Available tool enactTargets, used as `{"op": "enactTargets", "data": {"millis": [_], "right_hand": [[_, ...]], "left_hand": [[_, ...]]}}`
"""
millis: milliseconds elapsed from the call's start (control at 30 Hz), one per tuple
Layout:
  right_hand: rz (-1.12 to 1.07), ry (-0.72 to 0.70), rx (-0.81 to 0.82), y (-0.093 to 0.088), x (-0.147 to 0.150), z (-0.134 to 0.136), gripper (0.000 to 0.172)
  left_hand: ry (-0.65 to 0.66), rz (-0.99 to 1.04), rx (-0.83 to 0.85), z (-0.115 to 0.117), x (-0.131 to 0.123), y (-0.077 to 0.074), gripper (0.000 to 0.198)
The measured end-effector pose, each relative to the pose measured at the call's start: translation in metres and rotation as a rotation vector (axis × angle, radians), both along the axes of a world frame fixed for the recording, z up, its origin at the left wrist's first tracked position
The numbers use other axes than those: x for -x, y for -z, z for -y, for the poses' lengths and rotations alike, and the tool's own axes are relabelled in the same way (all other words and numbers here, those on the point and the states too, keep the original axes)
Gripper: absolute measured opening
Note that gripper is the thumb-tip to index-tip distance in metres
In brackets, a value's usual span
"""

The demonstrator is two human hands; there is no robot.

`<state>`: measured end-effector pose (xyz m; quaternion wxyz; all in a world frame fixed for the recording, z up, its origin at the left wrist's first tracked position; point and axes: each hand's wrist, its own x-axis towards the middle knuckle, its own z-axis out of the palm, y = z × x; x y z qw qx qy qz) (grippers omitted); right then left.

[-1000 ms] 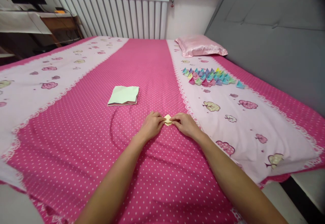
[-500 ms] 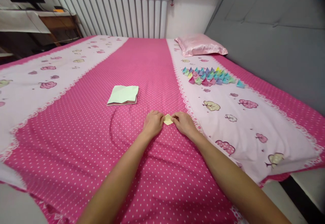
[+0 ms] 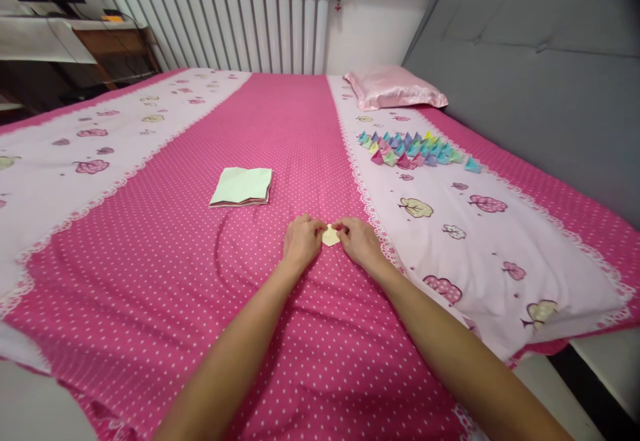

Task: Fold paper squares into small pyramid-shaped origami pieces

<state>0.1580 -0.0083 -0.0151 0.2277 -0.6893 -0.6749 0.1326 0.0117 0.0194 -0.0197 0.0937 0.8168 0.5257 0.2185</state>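
The bed (image 3: 295, 127) with its pink-and-white cover carries a paper stack (image 3: 243, 185), a yellow folded paper (image 3: 331, 237) nearer and right of the stack, and bright folded papers (image 3: 415, 150) and a pillow (image 3: 393, 87) beyond it rightward.

Free room beyond yellow paper (image 3: 331, 236), stack (image 3: 243, 185) leftward

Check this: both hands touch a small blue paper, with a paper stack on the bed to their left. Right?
No: the head view shows left hand and right hand touching a small yellow paper, not blue. The paper stack is on the bed to their left.
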Motion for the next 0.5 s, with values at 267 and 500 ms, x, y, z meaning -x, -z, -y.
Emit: {"op": "enactTargets", "data": {"millis": [267,500], "right_hand": [[-0.058,0.016,0.011,0.0033,0.0014,-0.0031,0.020],[-0.038,0.063,0.017,0.0029,0.0053,-0.0037,0.017]], "left_hand": [[-0.041,-0.022,0.020,0.0009,-0.0020,-0.0002,0.024],[-0.042,0.005,0.026,-0.0024,-0.0045,0.0026,0.024]]}}
